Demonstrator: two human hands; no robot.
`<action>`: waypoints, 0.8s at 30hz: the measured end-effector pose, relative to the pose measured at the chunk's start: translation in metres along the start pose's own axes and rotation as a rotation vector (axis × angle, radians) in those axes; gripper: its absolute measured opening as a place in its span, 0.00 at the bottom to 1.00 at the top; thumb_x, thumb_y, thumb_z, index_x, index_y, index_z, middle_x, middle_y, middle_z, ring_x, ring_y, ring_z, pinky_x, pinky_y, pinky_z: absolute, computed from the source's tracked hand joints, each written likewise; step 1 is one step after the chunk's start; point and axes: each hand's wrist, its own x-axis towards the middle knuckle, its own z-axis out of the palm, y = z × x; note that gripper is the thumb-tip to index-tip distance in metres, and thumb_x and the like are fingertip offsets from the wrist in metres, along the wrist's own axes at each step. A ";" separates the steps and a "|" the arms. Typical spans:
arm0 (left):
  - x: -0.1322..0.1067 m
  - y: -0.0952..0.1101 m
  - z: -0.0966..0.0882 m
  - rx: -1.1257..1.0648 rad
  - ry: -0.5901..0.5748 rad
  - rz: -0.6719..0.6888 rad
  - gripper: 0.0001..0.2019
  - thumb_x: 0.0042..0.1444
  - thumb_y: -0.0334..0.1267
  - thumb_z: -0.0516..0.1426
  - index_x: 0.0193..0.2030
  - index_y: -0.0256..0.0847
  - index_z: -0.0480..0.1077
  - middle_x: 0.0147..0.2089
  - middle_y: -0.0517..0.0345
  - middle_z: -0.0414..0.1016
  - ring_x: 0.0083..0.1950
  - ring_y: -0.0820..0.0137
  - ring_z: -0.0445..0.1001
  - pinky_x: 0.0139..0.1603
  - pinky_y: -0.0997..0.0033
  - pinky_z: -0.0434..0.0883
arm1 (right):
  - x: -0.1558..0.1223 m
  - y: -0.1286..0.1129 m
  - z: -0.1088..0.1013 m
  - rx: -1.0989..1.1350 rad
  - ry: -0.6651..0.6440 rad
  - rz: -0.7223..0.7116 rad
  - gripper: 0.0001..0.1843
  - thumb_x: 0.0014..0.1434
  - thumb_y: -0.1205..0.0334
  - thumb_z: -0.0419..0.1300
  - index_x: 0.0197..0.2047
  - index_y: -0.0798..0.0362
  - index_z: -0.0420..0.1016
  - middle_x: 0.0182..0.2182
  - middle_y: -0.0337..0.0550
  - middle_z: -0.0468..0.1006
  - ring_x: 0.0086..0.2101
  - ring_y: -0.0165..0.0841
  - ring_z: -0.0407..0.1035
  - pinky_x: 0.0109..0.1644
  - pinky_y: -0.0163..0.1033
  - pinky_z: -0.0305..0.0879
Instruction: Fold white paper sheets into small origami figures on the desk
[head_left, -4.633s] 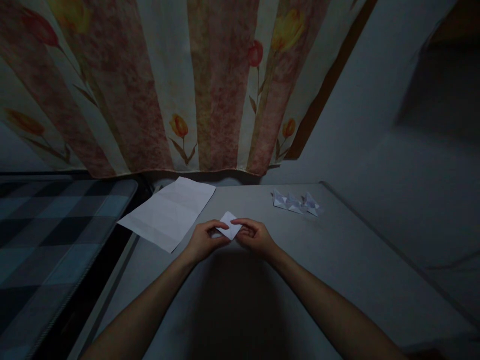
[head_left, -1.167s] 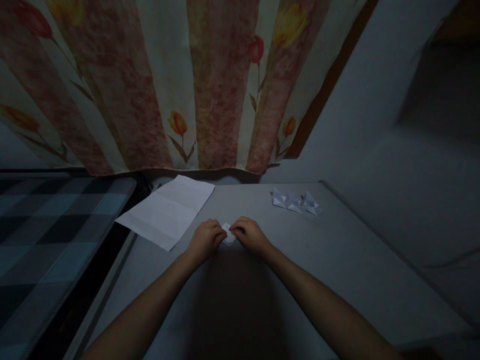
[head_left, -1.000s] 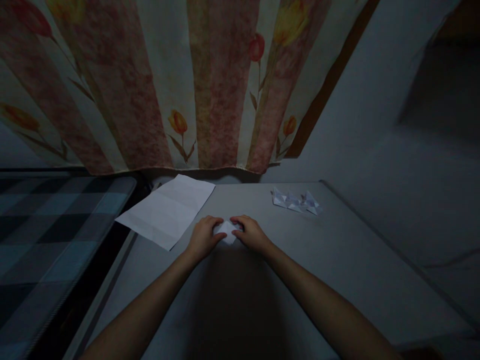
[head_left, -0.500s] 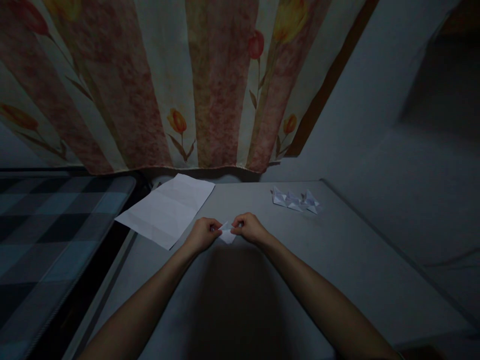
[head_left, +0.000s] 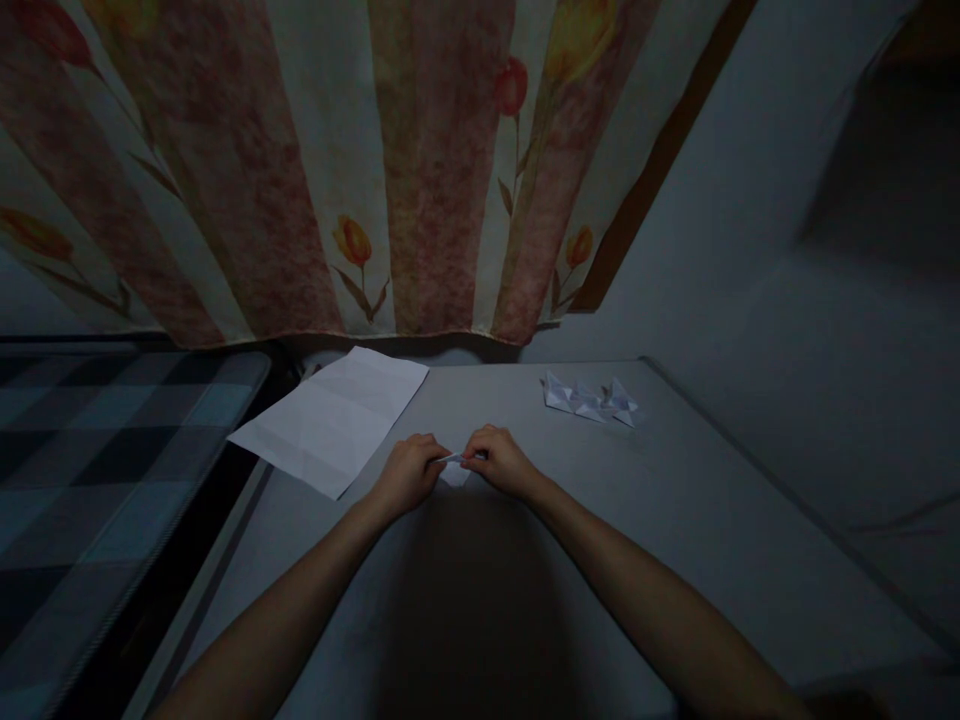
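A small folded white paper piece [head_left: 454, 468] sits between my two hands on the grey table [head_left: 675, 520]. My left hand [head_left: 405, 476] pinches its left end with curled fingers. My right hand [head_left: 501, 463] pinches its right end, fingers closed. Most of the piece is hidden by my fingers; only a thin edge and a lower corner show. Both forearms reach in from the bottom of the view.
A creased white sheet [head_left: 334, 418] lies at the table's back left, overhanging the edge. Several folded paper shapes [head_left: 590, 400] rest at the back right. A flowered curtain [head_left: 375, 170] hangs behind. A checked surface [head_left: 97, 470] lies to the left.
The paper piece has been folded smaller since the earliest frame. In the last second my fingers closed in on it and pressed it flatter, so that less of it shows.
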 end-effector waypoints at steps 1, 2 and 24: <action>-0.001 -0.001 0.000 -0.001 0.003 0.024 0.09 0.58 0.32 0.54 0.39 0.42 0.76 0.36 0.54 0.74 0.41 0.67 0.71 0.44 0.69 0.66 | -0.001 0.000 -0.001 -0.020 -0.007 -0.043 0.05 0.49 0.67 0.69 0.26 0.53 0.76 0.27 0.38 0.78 0.34 0.31 0.68 0.41 0.37 0.55; -0.001 -0.001 0.000 0.004 0.002 0.051 0.10 0.59 0.32 0.53 0.39 0.41 0.76 0.36 0.53 0.74 0.41 0.67 0.70 0.43 0.69 0.66 | -0.002 0.000 -0.002 -0.040 -0.013 -0.086 0.04 0.51 0.67 0.68 0.27 0.53 0.76 0.27 0.38 0.78 0.34 0.31 0.68 0.41 0.38 0.54; -0.016 0.011 -0.018 0.463 -0.126 0.272 0.15 0.60 0.39 0.54 0.53 0.43 0.66 0.44 0.51 0.70 0.47 0.61 0.65 0.45 0.61 0.60 | -0.020 -0.025 -0.015 -0.425 -0.178 -0.278 0.14 0.56 0.55 0.62 0.42 0.54 0.77 0.37 0.49 0.75 0.39 0.39 0.65 0.43 0.43 0.60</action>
